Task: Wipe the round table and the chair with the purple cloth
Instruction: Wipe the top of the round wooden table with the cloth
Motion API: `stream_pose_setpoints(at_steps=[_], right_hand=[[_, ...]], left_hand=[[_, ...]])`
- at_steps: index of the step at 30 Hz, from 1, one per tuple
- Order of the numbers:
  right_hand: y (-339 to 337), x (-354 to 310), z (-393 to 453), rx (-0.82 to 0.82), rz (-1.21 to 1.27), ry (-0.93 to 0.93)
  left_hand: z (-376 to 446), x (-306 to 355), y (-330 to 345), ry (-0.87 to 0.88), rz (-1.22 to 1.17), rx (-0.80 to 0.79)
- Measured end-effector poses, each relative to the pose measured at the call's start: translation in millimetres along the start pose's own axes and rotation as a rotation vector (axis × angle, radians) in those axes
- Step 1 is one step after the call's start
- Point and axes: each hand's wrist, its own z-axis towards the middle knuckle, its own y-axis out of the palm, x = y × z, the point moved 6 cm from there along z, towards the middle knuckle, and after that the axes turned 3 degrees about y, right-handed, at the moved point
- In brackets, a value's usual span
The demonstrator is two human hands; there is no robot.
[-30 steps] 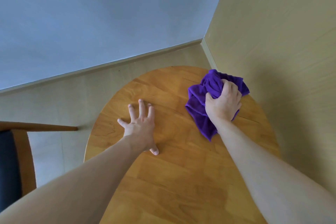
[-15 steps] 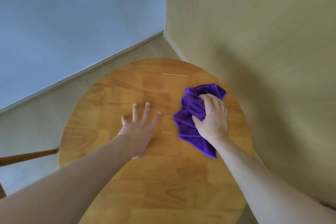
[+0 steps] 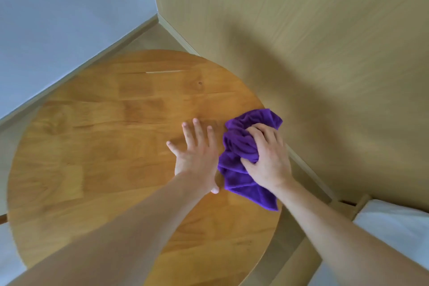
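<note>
The purple cloth (image 3: 243, 153) is bunched up and clutched in the grip of the right hand (image 3: 267, 158): the fingers (image 3: 257, 130) are curled over the top of the folds and the thumb is pressed into the fabric from the side. The cloth is held down on the right-hand part of the round worktop (image 3: 104, 146), close to its edge, and one loose corner is spread out flat toward the near rim, below the wrist.

Just beside the cloth, the left hand (image 3: 197, 158) is laid flat on the wood, palm down. Its grip is spread, nothing is held in it, and the fingers are stretched forward with the thumb turned back toward the cloth; whether the thumb touches the fabric cannot be told.

Both bare forearms are seen reaching in from the lower edge of the view and crossing the near half of the worktop.

The worktop is made of joined strips of pale wood, and a thin light slit (image 3: 160, 72) is seen along one seam at the far side. It is set in a corner, between a blue-grey wall (image 3: 69, 7) on the left and a wood-grain wall (image 3: 301, 42) on the right. White bedding (image 3: 394, 227) is visible at the lower right.
</note>
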Motion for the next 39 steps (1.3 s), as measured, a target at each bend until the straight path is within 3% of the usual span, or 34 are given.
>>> stream_pose_setpoints(at_steps=[3, 7, 11, 15, 19, 21, 23, 27, 30, 35, 37, 39], right_hand=[[-3, 9, 20, -0.048, -0.073, -0.078], [-3, -3, 53, -0.006, -0.035, 0.164], [4, -13, 11, 0.101, 0.028, 0.366], [8, -17, -51, 0.025, -0.053, 0.07], [-2, 6, -48, -0.144, -0.089, -0.201], [-8, 15, -24, -0.134, -0.126, -0.105], [-11, 18, -7, -0.1, -0.111, 0.113], [-4, -2, -22, 0.004, -0.052, 0.429], [7, -23, -72, 0.024, -0.1, 0.261], [12, -25, -124, -0.133, -0.15, -0.395], [9, -13, -106, -0.148, -0.17, -0.426], [4, -5, -86, -0.091, -0.135, -0.233]], left_hand=[[0, 2, 0, -0.021, 0.013, -0.022], [3, 6, -4, -0.038, 0.028, -0.037], [0, 5, -5, -0.034, 0.054, -0.03], [-1, 1, -6, -0.021, 0.07, -0.007], [-2, 2, -7, -0.025, 0.088, 0.013], [-4, 2, -8, -0.042, 0.074, 0.025], [-7, 2, -9, -0.057, 0.032, 0.037], [-18, 0, 2, -0.132, -0.125, 0.09], [-40, 3, 22, -0.213, -0.295, 0.175], [-93, 7, 70, -0.213, -0.328, 0.278], [-110, 4, 87, -0.159, -0.278, 0.215], [-126, 1, 100, -0.146, -0.197, 0.106]])
